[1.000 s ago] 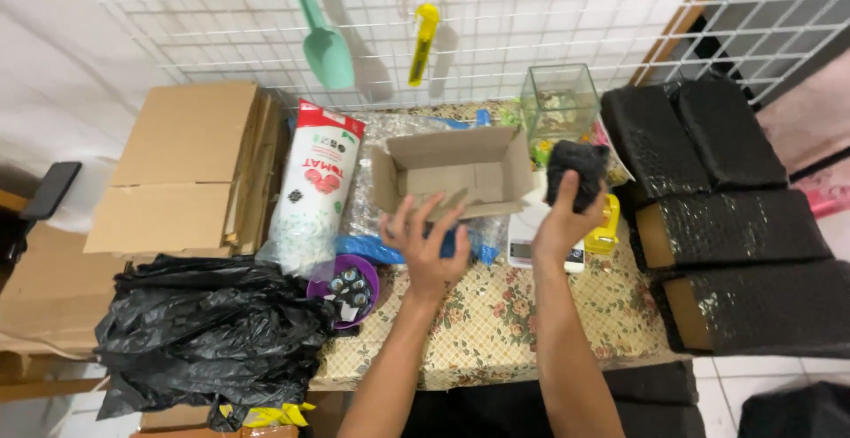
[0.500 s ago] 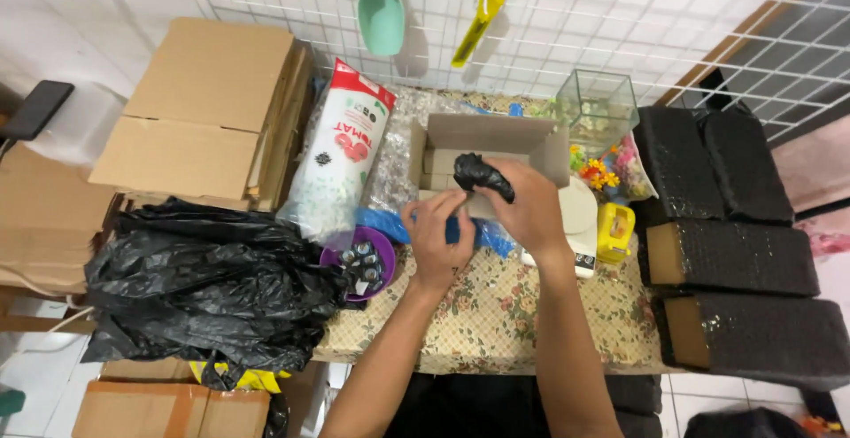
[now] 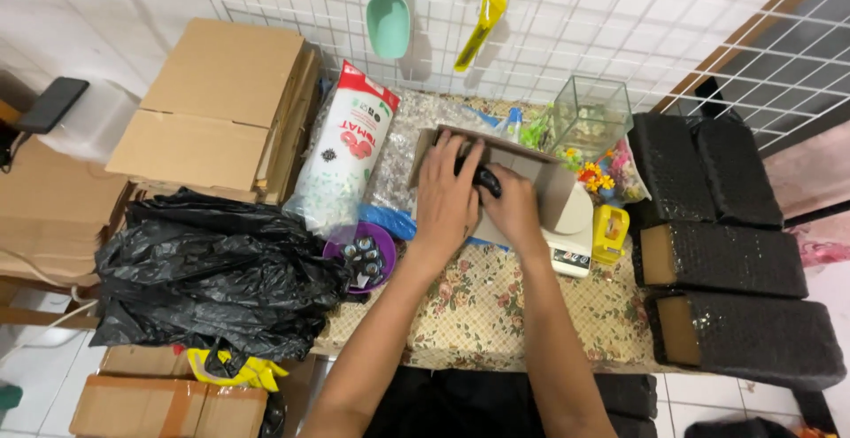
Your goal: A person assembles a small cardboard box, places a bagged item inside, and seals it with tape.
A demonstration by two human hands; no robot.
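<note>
Both my hands are over a small open cardboard box [image 3: 556, 192] on the flower-patterned table [image 3: 496, 314]. My left hand [image 3: 445, 194] lies flat on top, fingers spread, pressing a small black wrapped packet [image 3: 486, 179] down into the box. My right hand [image 3: 513, 210] grips the same packet from the near right side. Most of the packet is hidden under my fingers. The box sits partly over a white scale [image 3: 577, 230].
A purple bowl [image 3: 359, 261] of small parts and a white-and-red bag [image 3: 345, 150] lie left of the box. Black plastic bags [image 3: 212, 279] and flat cartons [image 3: 217, 106] fill the left. Black wrapped parcels [image 3: 726, 252] stack on the right. A glass tank [image 3: 589, 119] stands behind.
My right hand carried the black packet from the right side down into the cardboard box. My left hand came over the top of it. The view shifted down and closer.
</note>
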